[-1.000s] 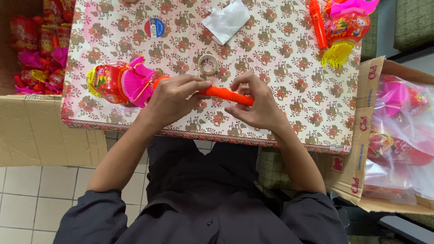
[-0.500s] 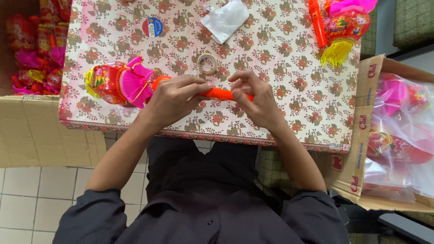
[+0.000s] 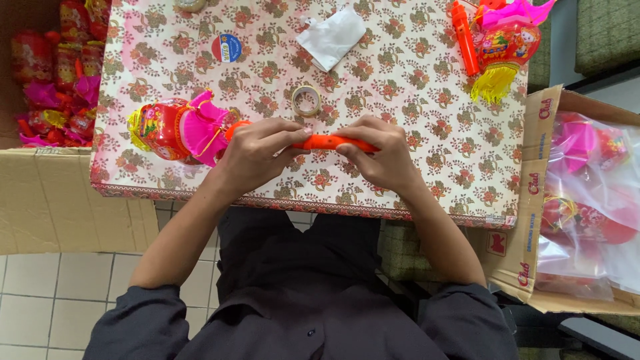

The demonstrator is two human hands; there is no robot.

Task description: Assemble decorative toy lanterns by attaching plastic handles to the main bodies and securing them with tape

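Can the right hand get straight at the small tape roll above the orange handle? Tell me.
Probably yes: the small tape roll lies uncovered just beyond the right hand, but that hand grips the orange plastic handle.

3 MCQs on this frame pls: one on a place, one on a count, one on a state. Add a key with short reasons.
1. Where does the tape roll lie?
A. On the floral table, beyond the hands
B. In the right-side carton
C. On the floor tiles

2. How many orange sticks show?
A. One
B. Two
C. Four

3. What is the state of the orange stick at centre?
A. Lying untouched
B. Held by both hands
C. Held by one hand only

Key:
1 A, it rests on the floral table just past the fingers.
2 B, one is held, and another stick lies at top right.
3 B, the left hand and right hand both pinch it.
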